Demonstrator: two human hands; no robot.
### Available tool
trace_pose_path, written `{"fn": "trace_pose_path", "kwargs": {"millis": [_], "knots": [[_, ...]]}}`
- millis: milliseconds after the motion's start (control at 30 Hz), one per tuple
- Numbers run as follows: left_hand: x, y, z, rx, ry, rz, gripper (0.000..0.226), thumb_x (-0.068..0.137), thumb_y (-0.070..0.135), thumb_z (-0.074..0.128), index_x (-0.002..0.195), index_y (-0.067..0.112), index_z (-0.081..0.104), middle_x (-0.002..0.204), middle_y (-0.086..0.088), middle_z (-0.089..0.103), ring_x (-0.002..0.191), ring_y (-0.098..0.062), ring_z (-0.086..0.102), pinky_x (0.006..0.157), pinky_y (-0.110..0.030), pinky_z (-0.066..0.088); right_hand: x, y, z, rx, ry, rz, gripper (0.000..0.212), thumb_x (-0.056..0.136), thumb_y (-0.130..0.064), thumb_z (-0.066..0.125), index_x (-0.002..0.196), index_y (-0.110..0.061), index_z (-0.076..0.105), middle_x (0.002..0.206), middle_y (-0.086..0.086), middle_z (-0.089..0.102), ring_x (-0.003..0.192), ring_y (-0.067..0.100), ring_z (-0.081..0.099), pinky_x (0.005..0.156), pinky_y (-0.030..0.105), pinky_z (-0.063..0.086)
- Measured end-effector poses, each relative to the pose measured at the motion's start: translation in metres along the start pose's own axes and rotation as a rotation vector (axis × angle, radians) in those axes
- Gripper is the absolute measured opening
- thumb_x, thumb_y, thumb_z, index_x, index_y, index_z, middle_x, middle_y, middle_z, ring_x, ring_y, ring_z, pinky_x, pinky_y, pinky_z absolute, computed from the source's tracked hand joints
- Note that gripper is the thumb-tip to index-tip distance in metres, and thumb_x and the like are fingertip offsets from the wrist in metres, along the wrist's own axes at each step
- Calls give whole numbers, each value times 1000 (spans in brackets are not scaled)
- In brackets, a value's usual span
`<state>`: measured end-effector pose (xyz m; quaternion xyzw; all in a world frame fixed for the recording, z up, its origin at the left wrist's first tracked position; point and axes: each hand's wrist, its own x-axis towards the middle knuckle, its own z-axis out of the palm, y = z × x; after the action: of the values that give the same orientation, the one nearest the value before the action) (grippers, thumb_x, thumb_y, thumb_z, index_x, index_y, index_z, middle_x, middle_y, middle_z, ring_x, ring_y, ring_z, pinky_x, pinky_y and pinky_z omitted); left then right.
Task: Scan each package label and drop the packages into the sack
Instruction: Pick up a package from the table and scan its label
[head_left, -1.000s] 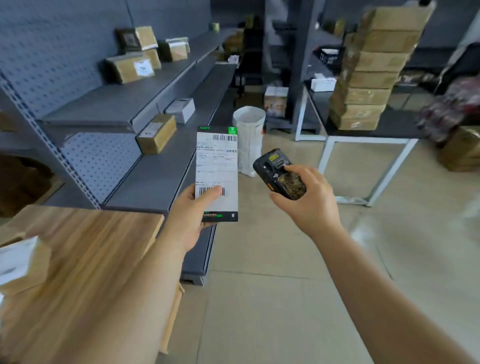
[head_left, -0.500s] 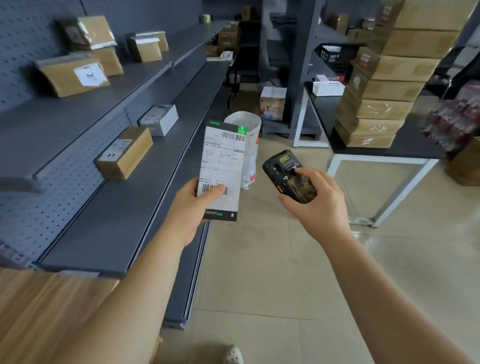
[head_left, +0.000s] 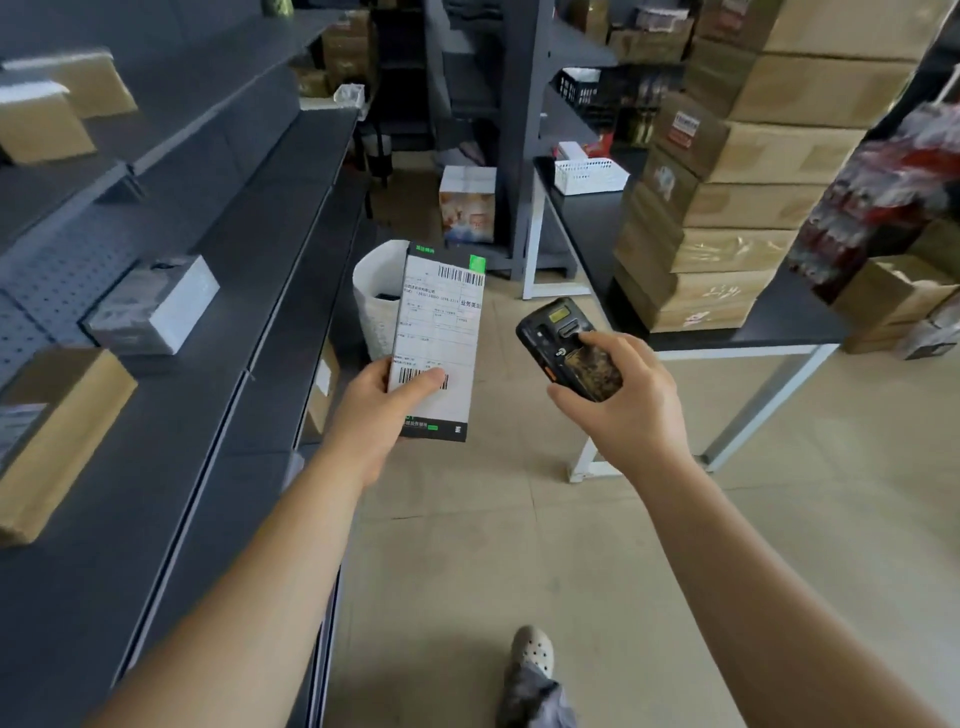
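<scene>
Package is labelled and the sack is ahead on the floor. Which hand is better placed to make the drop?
Left. The left hand already holds the package, which overlaps the open white sack ahead in view. The right hand grips the scanner, so it is not free.

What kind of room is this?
Probably a parcel stockroom: a stack of cardboard boxes, long shelves holding packages, and a handheld barcode scanner beside a labelled package.

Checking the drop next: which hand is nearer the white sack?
Left. The left hand holds the package just before the white sack; the right hand is farther right.
</scene>
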<state>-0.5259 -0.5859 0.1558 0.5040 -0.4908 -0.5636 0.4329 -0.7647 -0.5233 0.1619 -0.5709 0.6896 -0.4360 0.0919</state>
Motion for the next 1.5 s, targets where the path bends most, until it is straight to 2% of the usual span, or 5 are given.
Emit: {"fn": "trace_pose_path", "kwargs": {"millis": [333,633,967,1133,1500], "knots": [[200,33,21,-31,147,-15,18,90,15,69,107,18,70,99,-1,77,90,-19,72,57,-19,52,220,50,82,50,-108,-38,57,74,-38,81,126,-33,59,123,-17,53,98,-3,45,85,25,46],[371,26,-40,-19,270,-108,38,76,32,78,112,23,69,104,1,76,95,-23,73,89,-50,57,370,63,224,116,-244,-56,56,71,-36,82,123,-36,60,118,-22,52,95,-8,43,83,19,40],[597,20,-79,37,224,-160,16,89,14,71,103,21,69,100,2,76,91,-15,73,71,-26,57,533,86,353,58,-266,30,58,71,-29,83,125,-27,61,115,-20,47,97,-9,41,78,-1,31],[680,5,-72,97,192,-254,18,90,11,69,105,20,66,99,5,72,86,-7,70,62,-17,53,586,124,398,16,-294,68,58,69,-31,84,123,-26,63,116,-17,51,99,-2,47,84,22,40],[853,-77,-76,272,168,-484,28,85,16,77,102,34,64,104,11,72,99,-12,68,87,-36,54,698,214,542,45,-507,129,60,70,-37,81,126,-26,61,127,-8,54,111,11,53,89,26,43]]}}
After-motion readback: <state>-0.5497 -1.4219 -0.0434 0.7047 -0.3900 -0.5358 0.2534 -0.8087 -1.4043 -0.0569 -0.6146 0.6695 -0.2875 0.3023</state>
